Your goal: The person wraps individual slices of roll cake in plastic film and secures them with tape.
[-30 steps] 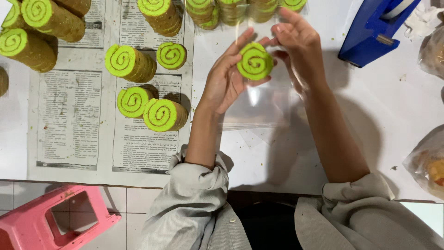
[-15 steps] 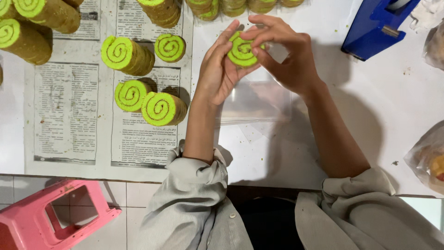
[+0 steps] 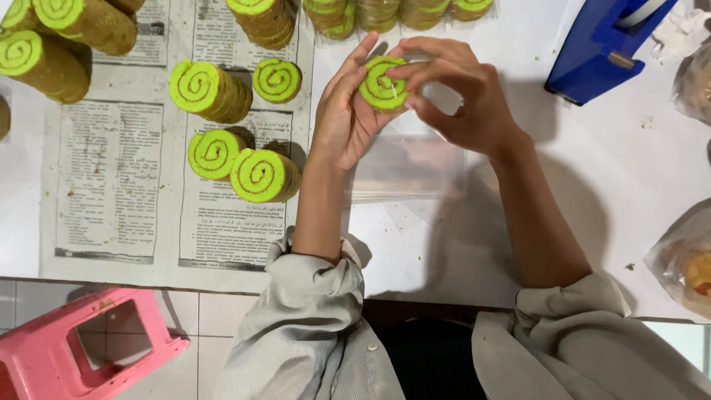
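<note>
- A pink plastic stool stands on the tiled floor at the lower left, below the table's edge.
- A sheet of newspaper covers the left part of the white table, apparently to keep the cakes off the bare top.
- Green-and-brown swirl roll cakes lie on the paper: long logs at the far left, shorter cut pieces grouped nearer the middle, within easy reach.
- The left hand is raised above the table, palm cupped behind a roll cake slice, its fingers partly curled to back the slice.
- The right hand meets it from the other side, thumb and fingertips pinching the slice's rim, so both hands hold it, spiral face up.
- A clear plastic bag lies flat on the table just beneath the hands; whether it touches the slice is hard to tell.
- A blue tape dispenser sits at the upper right.
- Bagged baked goods rest at the right edge.
</note>
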